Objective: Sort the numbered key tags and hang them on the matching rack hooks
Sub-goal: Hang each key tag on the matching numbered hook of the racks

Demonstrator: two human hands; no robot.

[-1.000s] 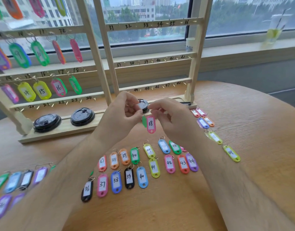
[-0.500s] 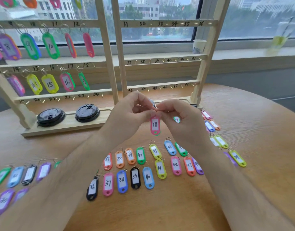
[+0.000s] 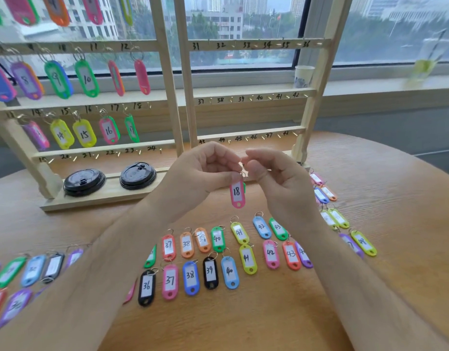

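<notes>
the pink tag 18 [image 3: 237, 193] hangs in the air at the centre of the frame, between my view and the foot of the rack [image 3: 167, 97], well above the table [image 3: 385, 203]. the left hand [image 3: 205, 171] pinches it at the top, thumb and forefinger closed where the plastic meets the split ring [image 3: 242, 171]. the right hand [image 3: 276, 178] is curled, with its fingertips up against that ring. i judge the tag to be very light and stiff, a smooth plastic shell with a paper label, so it will swing freely and could slip from a loose pinch. the thin wire ring is the part that has to go over hook 18 [image 3: 149, 105], which is bare at centre left. so i would hold the plastic body just under the ring and leave the loop free. the ring itself is mostly hidden between the two thumbs, and i cannot tell whether the right hand really pinches it or only touches it. a sliver of green shows behind the tag's right edge, possibly a second tag. the loose tags [image 3: 190, 277] at lower left are blurred and partly covered by the left forearm, so their numbers are unreadable, and the rack's top row is cut off at the upper left.
</notes>
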